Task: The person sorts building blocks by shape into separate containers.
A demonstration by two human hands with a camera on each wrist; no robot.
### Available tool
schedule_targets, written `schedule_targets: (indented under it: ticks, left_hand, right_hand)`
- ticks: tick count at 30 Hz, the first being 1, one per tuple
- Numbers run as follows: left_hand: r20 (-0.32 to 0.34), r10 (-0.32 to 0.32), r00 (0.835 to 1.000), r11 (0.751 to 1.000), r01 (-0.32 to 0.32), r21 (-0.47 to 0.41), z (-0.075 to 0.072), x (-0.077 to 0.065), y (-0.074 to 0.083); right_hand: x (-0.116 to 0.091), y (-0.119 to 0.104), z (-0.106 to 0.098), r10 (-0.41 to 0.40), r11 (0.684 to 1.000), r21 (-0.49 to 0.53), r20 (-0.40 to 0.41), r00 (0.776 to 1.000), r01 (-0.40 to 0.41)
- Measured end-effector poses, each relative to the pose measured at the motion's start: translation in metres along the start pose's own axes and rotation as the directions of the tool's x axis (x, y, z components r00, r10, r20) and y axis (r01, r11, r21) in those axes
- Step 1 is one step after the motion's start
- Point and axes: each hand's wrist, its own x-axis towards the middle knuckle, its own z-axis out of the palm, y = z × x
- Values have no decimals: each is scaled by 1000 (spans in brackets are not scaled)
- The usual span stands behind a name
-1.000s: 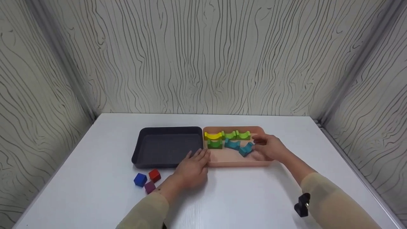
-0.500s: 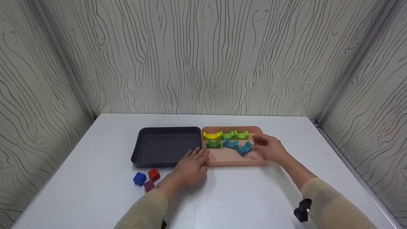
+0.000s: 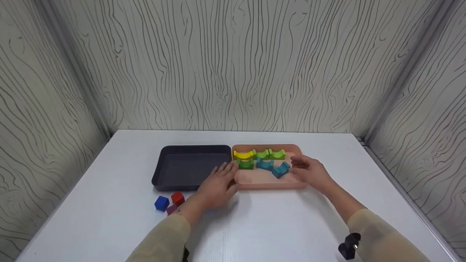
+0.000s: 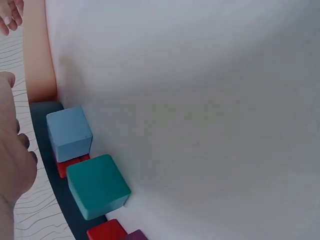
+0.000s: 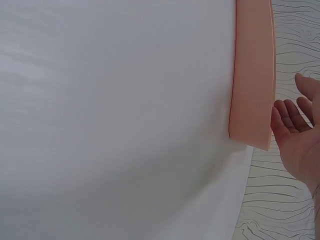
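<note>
Left hand (image 3: 217,187): fingers straight, gripping nothing; lies over the seam of both trays, maybe to steady them. If it presses the rim, can't tell.
Right hand (image 3: 314,173): fingers loosely bent, thumb apart, no piece seen in the grip; tips just beside the nearest turquoise block, touch unclear. It comes in over the tray's right side, prob. b/c this end is easiest to reach from there.
Turquoise wooden-looking blocks w/ curved hollow (image 3: 280,170): two, in the pink tray, near its middle; one is turned askew, so the row is not straight.
Salmon-pink rectangular plastic tray (image 3: 269,186): its raised rim prob. stops pieces from sliding out.
Yellow hollowed block (image 3: 243,155), light-green hollowed blocks (image 3: 260,155): back row, hollows up, prob. b/c the flat base sits stable.
Dark-green hollowed block (image 3: 245,165): in front of yellow one, near left fingertips.
Black rectangular plastic tray (image 3: 189,167): stands against pink one, long sides in line.
Small painted cubes, e.g. blue (image 3: 162,203), red (image 3: 178,198), pale-blue (image 4: 70,132), teal (image 4: 97,187): on table before black tray, apart from hollowed blocks.
</note>
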Motion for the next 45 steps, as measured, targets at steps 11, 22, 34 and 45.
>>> schedule_targets:
  ticks: [11, 22, 34, 45]
  left_hand:
    - [-140, -85, 987, 991, 69, -114, -39, -24, -18]
    - [-281, -204, 938, 969, 151, -198, -79, -66, -74]
    - [-227, -399, 888, 892, 320, -319, -80, -110, -131]
    - [-210, -423, 881, 895, 371, -247, -60, -127, -155]
  right_hand:
    - [-9, -12, 7, -103, 994, 39, 9, 995, 103]
    - [-19, -41, 32, -155, 988, 11, 34, 987, 155]
    - [-34, -72, 80, -203, 979, 68, 153, 967, 194]
    - [-45, -86, 128, -255, 967, 101, 312, 915, 235]
